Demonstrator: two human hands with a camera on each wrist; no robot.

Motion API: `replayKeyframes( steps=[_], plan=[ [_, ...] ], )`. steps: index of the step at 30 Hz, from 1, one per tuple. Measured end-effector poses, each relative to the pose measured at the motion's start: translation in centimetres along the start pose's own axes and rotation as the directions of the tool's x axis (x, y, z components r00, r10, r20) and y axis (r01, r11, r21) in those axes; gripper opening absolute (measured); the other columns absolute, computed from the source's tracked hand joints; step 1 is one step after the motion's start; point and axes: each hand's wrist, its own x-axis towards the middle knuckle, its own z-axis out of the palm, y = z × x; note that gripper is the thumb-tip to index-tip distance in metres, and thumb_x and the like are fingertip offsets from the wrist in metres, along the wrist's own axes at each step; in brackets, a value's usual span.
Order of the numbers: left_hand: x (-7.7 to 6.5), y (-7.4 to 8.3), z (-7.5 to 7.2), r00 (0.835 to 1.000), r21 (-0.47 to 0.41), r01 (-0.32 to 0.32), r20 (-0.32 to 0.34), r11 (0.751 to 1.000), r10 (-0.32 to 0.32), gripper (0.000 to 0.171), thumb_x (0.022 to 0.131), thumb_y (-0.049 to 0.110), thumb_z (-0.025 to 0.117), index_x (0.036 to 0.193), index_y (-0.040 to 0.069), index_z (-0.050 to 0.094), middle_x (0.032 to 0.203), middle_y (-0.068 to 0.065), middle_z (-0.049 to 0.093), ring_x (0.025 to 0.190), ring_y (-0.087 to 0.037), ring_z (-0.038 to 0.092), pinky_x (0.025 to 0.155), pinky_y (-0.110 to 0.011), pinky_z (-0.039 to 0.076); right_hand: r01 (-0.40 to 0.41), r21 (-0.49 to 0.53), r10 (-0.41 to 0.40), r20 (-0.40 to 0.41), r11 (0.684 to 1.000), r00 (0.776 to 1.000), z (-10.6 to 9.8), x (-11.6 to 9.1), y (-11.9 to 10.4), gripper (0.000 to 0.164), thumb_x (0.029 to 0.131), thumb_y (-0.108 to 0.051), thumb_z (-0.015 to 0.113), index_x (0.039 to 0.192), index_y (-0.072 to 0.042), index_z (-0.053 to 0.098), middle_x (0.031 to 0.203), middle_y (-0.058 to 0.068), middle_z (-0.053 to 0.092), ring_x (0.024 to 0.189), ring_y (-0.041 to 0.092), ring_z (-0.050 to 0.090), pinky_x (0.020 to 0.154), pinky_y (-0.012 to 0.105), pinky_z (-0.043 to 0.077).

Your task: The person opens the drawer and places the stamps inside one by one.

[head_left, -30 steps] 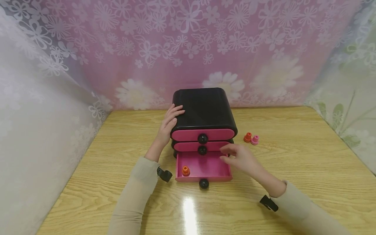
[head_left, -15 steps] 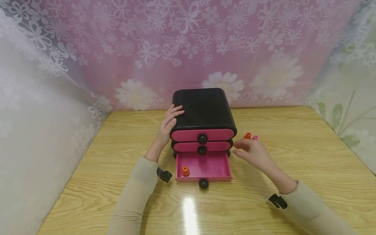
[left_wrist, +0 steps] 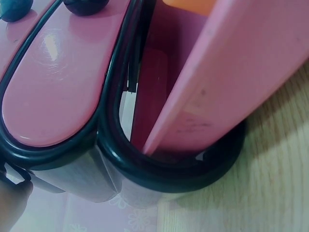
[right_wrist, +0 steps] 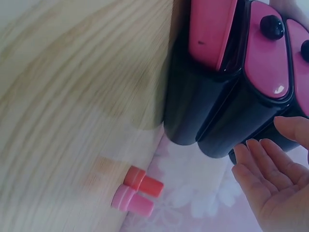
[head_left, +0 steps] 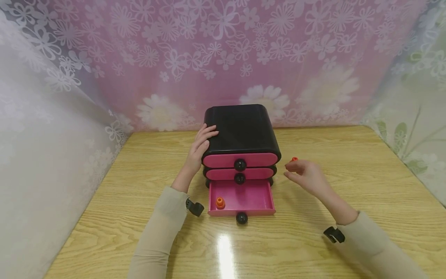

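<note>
A small black chest of drawers point(head_left: 242, 128) with pink drawer fronts stands on the table. My left hand point(head_left: 198, 149) rests against its left side, fingertips on top. The bottom drawer point(head_left: 249, 195) is pulled out and holds a small orange stepped plastic piece point(head_left: 220, 202) in its front left corner. To the right of the chest, my right hand point(head_left: 310, 178) hovers with thumb and fingers apart and nothing between them. It partly covers a red-orange stepped piece point(head_left: 294, 159). In the right wrist view, a pink stepped piece point(right_wrist: 131, 200) touches that one; the head view hides it.
The upper two drawers, each with a round black knob point(head_left: 240, 165), are closed. A flowered curtain point(head_left: 195, 77) hangs behind the wooden table point(head_left: 146, 170), with pale cloth at both sides.
My right hand has moved right from over the open drawer to the red-orange and pink pieces, hiding the pink one from the head view. The left hand has stayed in place.
</note>
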Motion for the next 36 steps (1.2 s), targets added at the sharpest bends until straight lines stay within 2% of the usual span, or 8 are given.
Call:
replayKeyframes(
  steps=[3,6,11,16,21,28,36],
  plan=[
    [0.0,-0.1,0.0,1.0,0.005,0.004,-0.001,1.0,-0.004,0.046,0.09,0.024,0.033,0.116,-0.01,0.05,0.132,-0.022,0.037,0.131,-0.03,0.011,0.105,-0.04,0.006,-0.015,-0.004,0.015,-0.001,1.0,1.0,-0.2,0.1,0.3,0.026,0.08,-0.009,0.063,0.098,0.009,0.062,0.095,0.022,0.063,0.088,0.035,0.059,0.077,0.047,0.045],
    [0.1,0.4,0.1,1.0,0.004,0.009,0.001,1.0,-0.009,0.042,0.09,0.017,0.033,0.116,-0.011,0.05,0.132,-0.023,0.037,0.131,-0.032,0.011,0.105,-0.039,0.006,-0.017,-0.014,0.017,-0.014,1.0,1.0,-0.4,0.2,0.7,0.025,0.08,-0.009,0.063,0.097,0.009,0.063,0.094,0.022,0.063,0.085,0.034,0.06,0.073,0.045,0.047],
    [0.3,2.8,0.3,1.0,-0.005,0.017,0.001,1.0,-0.017,0.035,0.086,-0.004,0.029,0.113,-0.018,0.046,0.129,-0.032,0.034,0.129,-0.041,0.009,0.105,-0.042,0.006,-0.015,-0.015,0.014,-0.035,1.0,0.999,-0.5,0.6,1.6,0.021,0.079,-0.006,0.063,0.094,0.008,0.064,0.092,0.022,0.063,0.08,0.032,0.061,0.066,0.04,0.049],
    [0.6,4.1,0.5,1.0,-0.005,0.021,-0.001,1.0,-0.021,0.034,0.084,-0.006,0.029,0.11,-0.022,0.044,0.126,-0.037,0.033,0.126,-0.047,0.008,0.104,-0.043,0.006,-0.024,-0.034,0.022,-0.045,0.999,0.999,-0.7,0.8,2.3,0.02,0.079,-0.006,0.063,0.094,0.008,0.065,0.091,0.021,0.063,0.077,0.031,0.061,0.062,0.036,0.05],
    [0.5,4.1,0.4,0.999,0.004,0.033,-0.001,0.999,-0.033,0.034,0.084,-0.006,0.029,0.11,-0.022,0.045,0.126,-0.037,0.033,0.126,-0.046,0.009,0.104,-0.043,0.007,-0.057,-0.032,0.056,-0.043,0.998,0.998,-1.0,1.0,2.7,0.021,0.079,-0.008,0.063,0.095,0.007,0.065,0.091,0.02,0.063,0.075,0.029,0.06,0.059,0.031,0.048],
    [0.3,3.1,0.4,0.999,0.001,0.049,-0.006,0.999,-0.049,0.036,0.086,0.002,0.031,0.114,-0.015,0.047,0.129,-0.029,0.036,0.13,-0.037,0.01,0.105,-0.042,0.006,-0.097,-0.057,0.095,-0.035,0.994,0.995,-1.4,1.2,3.4,0.029,0.081,-0.011,0.061,0.1,0.01,0.061,0.091,0.023,0.063,0.08,0.035,0.06,0.064,0.042,0.049],
    [0.3,3.4,0.4,0.999,-0.009,0.05,-0.005,0.999,-0.05,0.035,0.086,-0.001,0.03,0.113,-0.017,0.046,0.128,-0.03,0.035,0.13,-0.037,0.01,0.105,-0.042,0.005,-0.162,-0.03,0.162,-0.007,0.986,0.987,-1.7,1.6,4.2,0.032,0.082,-0.012,0.059,0.105,0.011,0.058,0.093,0.024,0.062,0.082,0.034,0.06,0.067,0.043,0.048]
  ],
)
